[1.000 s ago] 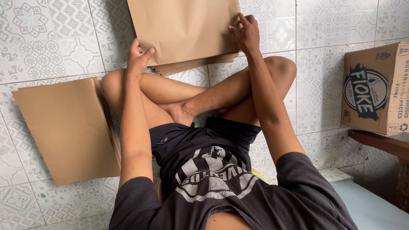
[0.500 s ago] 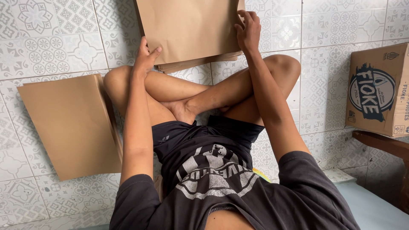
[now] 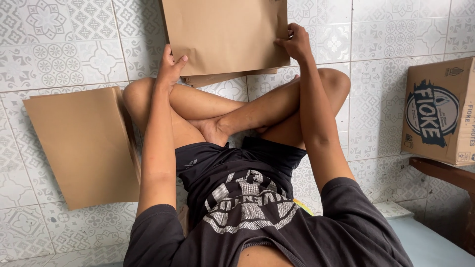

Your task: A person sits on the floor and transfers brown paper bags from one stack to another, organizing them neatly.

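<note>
Tiled floor; hands gripping brown sheet

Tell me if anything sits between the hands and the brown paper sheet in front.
Nothing visible does: the left hand and right hand already rest on the edges of the brown paper sheet.

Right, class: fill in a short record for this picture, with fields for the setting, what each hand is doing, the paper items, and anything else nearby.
Setting: person sitting cross-legged on a patterned tiled floor
Left hand: resting on the left edge of the brown paper sheet
Right hand: gripping the sheet's right edge
Under the sheet: more brown paper, partly hidden
Beside the left knee: stack of brown paper sheets, untouched
Far right: printed cardboard box on a wooden surface
</note>
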